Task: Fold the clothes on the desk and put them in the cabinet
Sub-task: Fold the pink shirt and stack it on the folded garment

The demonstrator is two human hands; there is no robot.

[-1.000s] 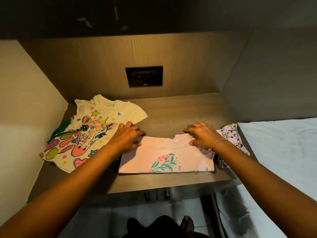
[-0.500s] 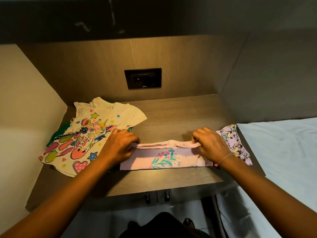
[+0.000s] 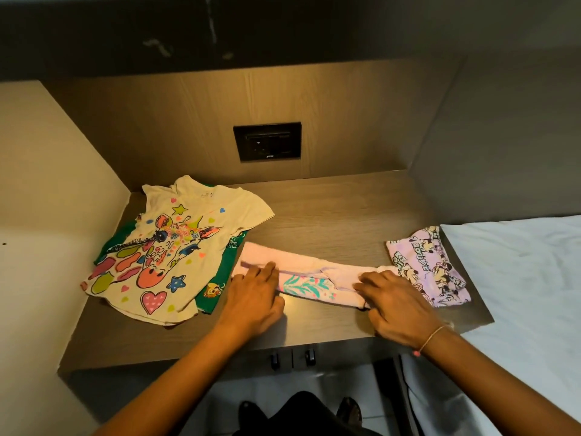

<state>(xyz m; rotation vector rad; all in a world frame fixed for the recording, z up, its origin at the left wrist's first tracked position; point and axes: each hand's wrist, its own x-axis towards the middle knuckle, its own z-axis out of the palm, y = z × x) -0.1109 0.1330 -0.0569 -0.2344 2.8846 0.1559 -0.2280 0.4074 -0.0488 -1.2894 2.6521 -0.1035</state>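
A pink shirt (image 3: 314, 272) with a teal leaf print lies folded into a narrow strip across the front middle of the wooden desk (image 3: 330, 215). My left hand (image 3: 254, 297) rests flat on its left end, fingers spread. My right hand (image 3: 396, 300) presses flat on its right end. A cream shirt (image 3: 166, 247) with a colourful giraffe print lies unfolded at the left, on top of a green garment (image 3: 229, 265). A folded lilac cartoon-print garment (image 3: 430, 265) sits at the desk's right edge.
A black socket plate (image 3: 267, 141) sits in the wooden back panel. Walls close in the desk on both sides. A white bed sheet (image 3: 518, 278) lies to the right. Two drawer handles (image 3: 292, 357) show below the desk's front edge.
The pink shirt's far half has been folded toward me, turning it from a broad rectangle into a narrow strip. Both hands came nearer and now lie flat on it.
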